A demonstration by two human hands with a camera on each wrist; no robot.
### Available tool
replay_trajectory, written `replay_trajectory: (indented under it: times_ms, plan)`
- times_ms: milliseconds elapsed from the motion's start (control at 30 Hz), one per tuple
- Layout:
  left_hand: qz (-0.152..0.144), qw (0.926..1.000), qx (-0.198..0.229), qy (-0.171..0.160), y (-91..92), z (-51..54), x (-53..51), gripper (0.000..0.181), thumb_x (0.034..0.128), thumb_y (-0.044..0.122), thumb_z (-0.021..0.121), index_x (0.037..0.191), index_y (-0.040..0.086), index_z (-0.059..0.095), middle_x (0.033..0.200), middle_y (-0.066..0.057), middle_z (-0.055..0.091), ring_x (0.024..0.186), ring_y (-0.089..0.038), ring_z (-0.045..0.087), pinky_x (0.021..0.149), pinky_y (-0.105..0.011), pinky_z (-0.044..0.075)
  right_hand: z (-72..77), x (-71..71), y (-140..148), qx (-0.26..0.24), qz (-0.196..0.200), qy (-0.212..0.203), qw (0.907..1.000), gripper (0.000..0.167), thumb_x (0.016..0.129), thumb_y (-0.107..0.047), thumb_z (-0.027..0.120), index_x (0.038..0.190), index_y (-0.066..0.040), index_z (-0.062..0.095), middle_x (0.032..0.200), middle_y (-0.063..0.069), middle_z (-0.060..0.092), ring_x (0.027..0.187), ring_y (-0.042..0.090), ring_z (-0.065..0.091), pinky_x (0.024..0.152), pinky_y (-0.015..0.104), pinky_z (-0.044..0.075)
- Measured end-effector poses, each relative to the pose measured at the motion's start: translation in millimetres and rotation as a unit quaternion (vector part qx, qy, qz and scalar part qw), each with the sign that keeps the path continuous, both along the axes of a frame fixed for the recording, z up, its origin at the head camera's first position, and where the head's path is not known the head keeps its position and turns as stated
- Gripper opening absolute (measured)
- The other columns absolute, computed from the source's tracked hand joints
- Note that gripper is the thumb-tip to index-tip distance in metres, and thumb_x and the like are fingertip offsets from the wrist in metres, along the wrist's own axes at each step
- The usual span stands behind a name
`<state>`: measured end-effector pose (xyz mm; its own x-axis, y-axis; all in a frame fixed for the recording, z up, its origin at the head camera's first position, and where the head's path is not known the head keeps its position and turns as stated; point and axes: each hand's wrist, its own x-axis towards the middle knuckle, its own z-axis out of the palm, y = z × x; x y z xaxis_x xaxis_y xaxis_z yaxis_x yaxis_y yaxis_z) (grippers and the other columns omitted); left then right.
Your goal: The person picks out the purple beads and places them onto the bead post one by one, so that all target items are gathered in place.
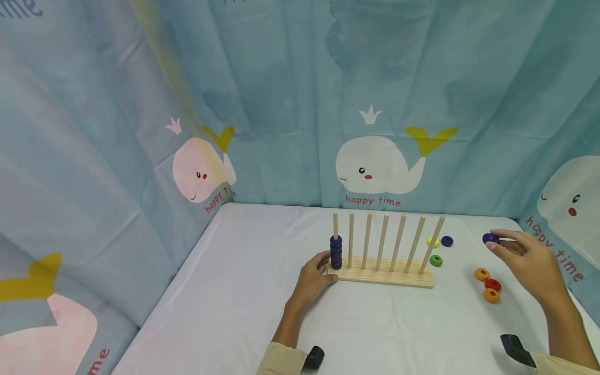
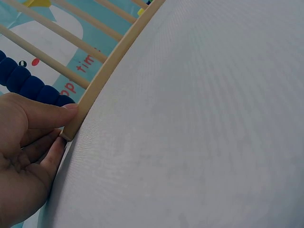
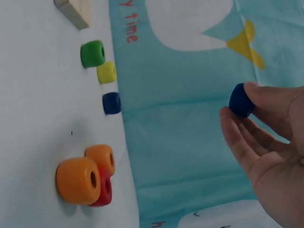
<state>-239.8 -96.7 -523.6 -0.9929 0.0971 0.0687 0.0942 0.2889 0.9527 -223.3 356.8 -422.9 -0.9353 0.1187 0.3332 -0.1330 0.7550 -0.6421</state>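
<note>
A wooden peg rack [image 1: 382, 276] with several upright pegs stands on the white table. Its leftmost peg carries a stack of dark blue beads [image 1: 336, 252]; the other pegs are bare. My left hand [image 1: 311, 281] grips the left end of the base, thumb on the near side, as the left wrist view shows with the thumb against the wood [image 2: 102, 76]. Raised over the table's right side, my right hand [image 1: 528, 260] pinches a blue bead [image 3: 241, 100] between thumb and fingers.
Right of the rack lie a green bead [image 1: 436, 260], a yellow bead [image 1: 435, 242] and another blue bead [image 1: 447, 241]. Nearer the right hand, two orange beads [image 1: 491, 296] and a red bead [image 1: 493, 284] sit together. A whale-print curtain [image 1: 281, 130] hangs around the table.
</note>
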Motion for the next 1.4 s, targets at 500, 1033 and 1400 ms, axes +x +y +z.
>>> replay_trajectory:
  times_ms: [500,1033,1400]
  plan:
    - [0.001,1.0,0.004,0.002,1.2,1.7,-0.6,0.066,0.0899,0.0,0.078,0.152,0.003,0.055,0.153,-0.017,0.057,0.146,-0.033,0.053,0.12,-0.03,0.048,19.3,4.1,-25,-0.054,0.011,0.067,0.9963,0.045,0.102,-0.026,0.073,0.139,-0.003,0.063,0.105,-0.037,0.054,0.096,-0.03,0.048,0.078,-0.008,0.044]
    - [0.006,1.0,0.002,-0.001,0.5,-2.4,-2.3,0.066,0.0895,0.0,0.078,0.151,0.005,0.056,0.153,-0.017,0.058,0.146,-0.033,0.053,0.119,-0.03,0.048,44.5,7.5,-59,-0.079,0.036,0.135,0.987,0.032,0.097,-0.01,0.078,0.124,0.003,0.068,0.108,-0.032,0.061,0.104,-0.018,0.058,0.09,-0.006,0.044]
    - [0.008,1.0,-0.003,-0.002,-0.1,-2.8,-2.3,0.065,0.0901,0.002,0.079,0.151,0.006,0.056,0.153,-0.016,0.059,0.146,-0.033,0.053,0.12,-0.032,0.049,62.5,5.9,-81,-0.082,0.088,0.195,0.9734,0.036,0.092,0.001,0.08,0.126,0.001,0.073,0.113,-0.029,0.066,0.103,-0.01,0.065,0.099,-0.002,0.045]
